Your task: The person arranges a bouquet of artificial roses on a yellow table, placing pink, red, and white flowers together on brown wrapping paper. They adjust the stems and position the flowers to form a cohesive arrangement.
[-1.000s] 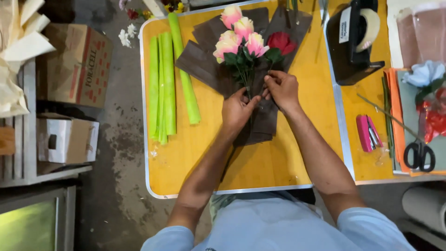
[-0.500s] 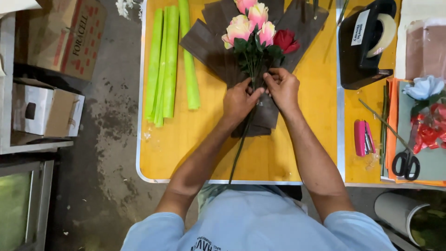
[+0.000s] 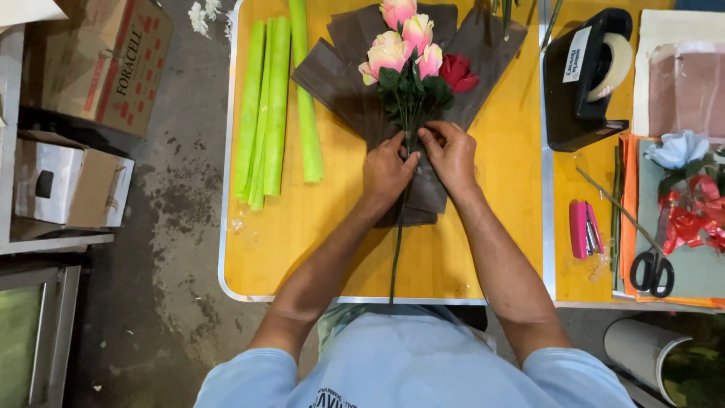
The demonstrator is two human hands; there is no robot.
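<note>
Four pink roses [image 3: 399,39], one red rose [image 3: 458,72], two hands [image 3: 418,162] pinching stems [image 3: 408,121]

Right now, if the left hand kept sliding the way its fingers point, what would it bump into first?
The left hand points up and slightly right along the stems, so it would likely meet the green leaves first, then the pink roses. Depth is hard to judge.
</note>
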